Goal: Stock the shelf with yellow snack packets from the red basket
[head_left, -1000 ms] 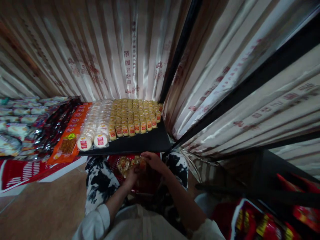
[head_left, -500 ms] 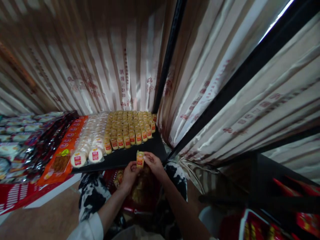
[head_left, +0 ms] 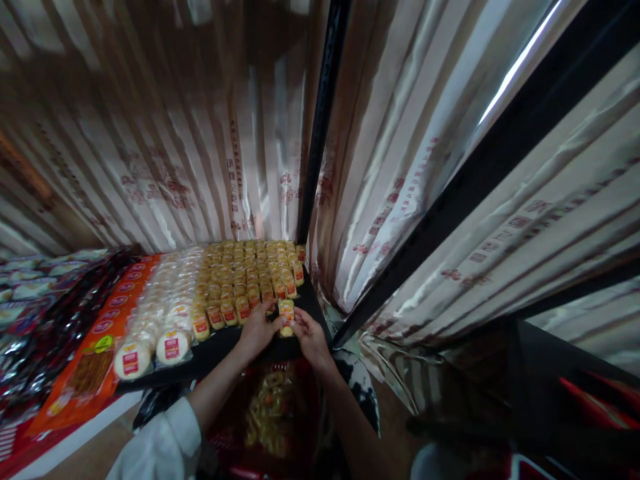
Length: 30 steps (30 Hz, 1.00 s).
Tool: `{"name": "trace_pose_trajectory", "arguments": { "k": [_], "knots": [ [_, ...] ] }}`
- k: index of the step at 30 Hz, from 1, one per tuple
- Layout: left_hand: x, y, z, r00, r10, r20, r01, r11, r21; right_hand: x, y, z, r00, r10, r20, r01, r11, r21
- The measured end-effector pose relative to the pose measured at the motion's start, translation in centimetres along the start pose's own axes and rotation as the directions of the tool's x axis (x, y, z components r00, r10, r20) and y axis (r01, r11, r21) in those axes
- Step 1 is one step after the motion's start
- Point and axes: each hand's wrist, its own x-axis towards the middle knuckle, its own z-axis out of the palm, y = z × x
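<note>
A small yellow snack packet point(head_left: 287, 311) with a red label is held upright between my two hands at the front edge of the black shelf point(head_left: 227, 343). My left hand point(head_left: 260, 331) pinches it from the left, its fingers close to the front row of standing packets. From the right, my right hand point(head_left: 309, 335) grips it with thumb and fingers. Rows of matching yellow packets point(head_left: 235, 280) stand just behind and to the left. Below my hands, a red basket point(head_left: 313, 400) on my lap holds more yellow packets point(head_left: 275, 413).
Left of the yellow rows lie round white packaged cakes point(head_left: 173, 347), an orange snack bag point(head_left: 85, 373) and dark shiny packets point(head_left: 60, 320). A black post point(head_left: 320, 127) rises at the shelf's back corner. Pale printed curtains point(head_left: 200, 167) hang behind. Red packages point(head_left: 600, 400) are at the lower right.
Both hands have moved forward with the packet, from above the basket to the shelf's front edge near the yellow rows. The camera view has shifted, showing more of the basket.
</note>
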Motion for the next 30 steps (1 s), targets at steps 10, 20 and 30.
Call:
{"name": "trace_pose_trajectory", "arguments": {
  "k": [10,20,30],
  "knots": [
    [7.3,5.1,-0.7,0.997,0.079,-0.019,-0.079,0.997,0.012,5.6,2.1,-0.6,0.952,-0.217,-0.217,0.147,0.943,-0.297],
    [13.5,8.2,0.8,0.984,0.140,-0.107,-0.129,0.986,0.102,10.7,5.2,0.9,0.922,-0.351,-0.162,0.175,0.753,-0.635],
    [17.9,8.0,5.2,0.947,0.316,0.055,-0.314,0.880,0.358,9.9,5.3,1.0,0.901,-0.411,-0.137,0.191,0.661,-0.726]
  ]
}}
